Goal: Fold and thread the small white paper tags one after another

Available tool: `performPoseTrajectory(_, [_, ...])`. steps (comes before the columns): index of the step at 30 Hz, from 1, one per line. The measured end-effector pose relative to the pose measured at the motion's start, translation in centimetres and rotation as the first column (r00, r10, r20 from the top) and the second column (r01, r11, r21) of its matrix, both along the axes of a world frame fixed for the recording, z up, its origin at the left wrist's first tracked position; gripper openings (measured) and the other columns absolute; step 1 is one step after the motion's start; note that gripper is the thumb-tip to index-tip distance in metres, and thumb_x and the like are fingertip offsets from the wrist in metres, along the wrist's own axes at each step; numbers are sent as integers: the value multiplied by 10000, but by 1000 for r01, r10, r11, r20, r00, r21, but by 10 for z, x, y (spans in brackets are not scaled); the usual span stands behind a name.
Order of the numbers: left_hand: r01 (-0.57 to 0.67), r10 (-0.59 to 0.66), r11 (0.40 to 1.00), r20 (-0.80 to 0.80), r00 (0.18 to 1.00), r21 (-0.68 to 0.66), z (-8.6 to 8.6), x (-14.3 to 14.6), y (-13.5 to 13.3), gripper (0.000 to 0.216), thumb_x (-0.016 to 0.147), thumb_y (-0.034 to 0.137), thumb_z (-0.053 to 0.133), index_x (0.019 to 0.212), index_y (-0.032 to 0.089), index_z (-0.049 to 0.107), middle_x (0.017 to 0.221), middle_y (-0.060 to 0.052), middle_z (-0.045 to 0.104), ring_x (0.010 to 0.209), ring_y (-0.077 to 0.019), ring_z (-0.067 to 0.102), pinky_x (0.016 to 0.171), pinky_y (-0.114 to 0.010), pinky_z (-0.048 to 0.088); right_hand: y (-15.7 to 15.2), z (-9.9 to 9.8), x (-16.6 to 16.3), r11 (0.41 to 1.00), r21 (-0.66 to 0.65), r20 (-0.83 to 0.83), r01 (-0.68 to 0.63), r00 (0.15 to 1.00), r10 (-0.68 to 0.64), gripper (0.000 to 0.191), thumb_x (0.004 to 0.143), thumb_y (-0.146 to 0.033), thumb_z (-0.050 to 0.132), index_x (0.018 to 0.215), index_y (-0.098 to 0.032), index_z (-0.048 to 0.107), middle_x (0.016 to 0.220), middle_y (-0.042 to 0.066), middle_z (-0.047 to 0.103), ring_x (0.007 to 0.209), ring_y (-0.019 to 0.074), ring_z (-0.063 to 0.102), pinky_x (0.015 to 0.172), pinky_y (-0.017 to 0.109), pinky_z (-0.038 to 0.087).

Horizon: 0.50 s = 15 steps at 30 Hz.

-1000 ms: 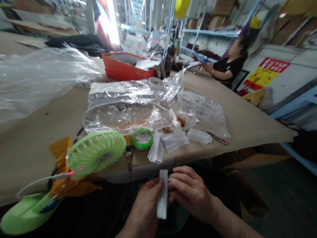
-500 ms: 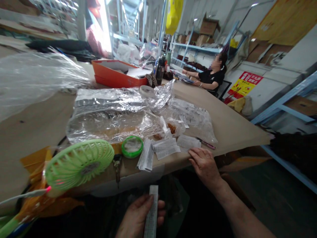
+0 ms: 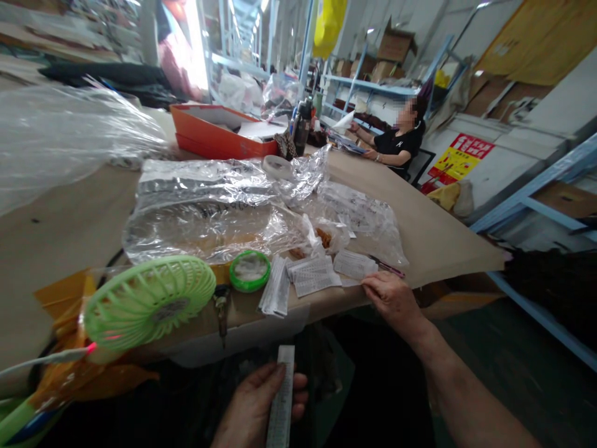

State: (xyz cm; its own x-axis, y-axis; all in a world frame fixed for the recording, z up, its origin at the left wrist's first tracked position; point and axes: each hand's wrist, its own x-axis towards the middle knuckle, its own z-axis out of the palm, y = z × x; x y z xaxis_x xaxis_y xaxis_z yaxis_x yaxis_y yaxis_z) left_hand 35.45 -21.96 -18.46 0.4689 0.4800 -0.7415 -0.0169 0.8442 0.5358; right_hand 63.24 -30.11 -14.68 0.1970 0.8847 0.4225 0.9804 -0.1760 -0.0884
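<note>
My left hand [image 3: 261, 398] is closed around a narrow strip of printed white paper labels [image 3: 281, 398], held upright below the table edge. At the table's front edge, my right hand [image 3: 392, 298] has its fingertips pinched together at the lower right corner of a printed label [image 3: 355, 265]. How many labels are between those fingers cannot be seen. Left of it lies another spread of printed labels [image 3: 314, 275], and beside that a fanned stack of narrow labels [image 3: 276, 289]. A dark pink pen [image 3: 392, 269] rests just behind my right hand.
A green handheld fan [image 3: 149, 305] stands at the left front, near a green round container [image 3: 249, 272] and a pointed metal tool [image 3: 221, 311]. Clear plastic bags [image 3: 209, 211] cover mid-table. Behind are an orange box [image 3: 219, 140] and a seated person [image 3: 398, 143] with papers.
My right fingertips have drawn together at the label's corner, shifting slightly right. My left hand still grips its labels, almost unmoved. The person behind has lifted a sheet of paper.
</note>
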Motion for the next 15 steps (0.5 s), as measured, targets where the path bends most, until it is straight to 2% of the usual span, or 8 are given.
performPoseTrajectory(4, [25,-25,1000,27,999,-5,-1,0,1,201,704,233,737,802,101,620,687,-110,727,546,-170,668,501,-237,538,3,-1,5,991,128,-44,35,999,-29,141,857,-214,553,851,-206,694,905,58,686,877,213,609,821,352,464])
performPoseTrajectory(7, [44,-43,999,27,999,-5,-1,1,1,174,737,213,706,829,99,610,687,-107,726,541,-168,665,506,-246,539,4,-2,8,962,261,-85,78,995,-58,115,842,-231,579,828,-204,690,838,56,650,845,218,595,775,361,472])
performPoseTrajectory(9, [45,-45,999,15,999,-13,0,2,2,155,746,194,694,832,103,602,672,-99,722,527,-163,658,500,-248,537,6,-3,0,928,358,-129,104,990,-61,107,852,-230,571,849,-197,673,802,45,614,792,197,587,733,349,480])
performPoseTrajectory(11, [49,-48,999,14,999,-20,3,3,2,136,754,189,684,821,106,600,661,-93,718,512,-153,648,491,-239,530,8,-4,-22,896,429,-185,112,982,-34,88,865,-216,559,875,-202,645,802,29,594,775,175,584,721,334,490])
performPoseTrajectory(13, [59,-58,998,27,998,-25,8,4,2,124,763,200,674,814,107,610,671,-98,718,502,-146,641,480,-228,518,13,-6,-56,892,452,-249,24,963,101,73,856,-181,571,879,-220,628,818,16,603,815,167,592,738,324,502])
performPoseTrajectory(15, [76,-74,997,65,995,-30,12,3,3,142,760,226,680,802,99,631,672,-101,713,490,-138,629,472,-219,505,18,-10,-92,870,445,-298,-214,880,369,124,836,-128,585,896,-224,637,815,15,631,870,178,594,775,345,506])
